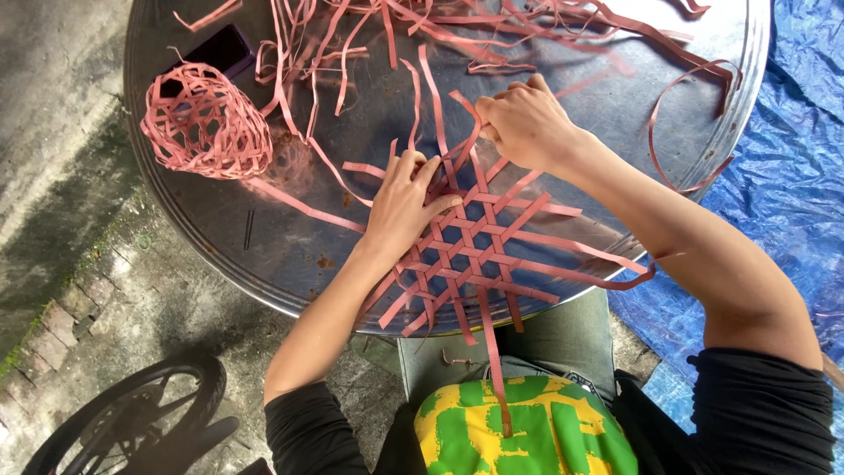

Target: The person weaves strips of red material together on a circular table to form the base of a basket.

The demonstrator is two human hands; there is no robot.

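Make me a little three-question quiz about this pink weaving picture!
1. True or false: the left hand presses flat on the woven mat.
2. What does the right hand pinch? A) a pink strip B) the dark box C) the wheel
3. What lies on the round metal tray, left of the hands?

Key: 1 true; 2 A; 3 a small woven pink basket.
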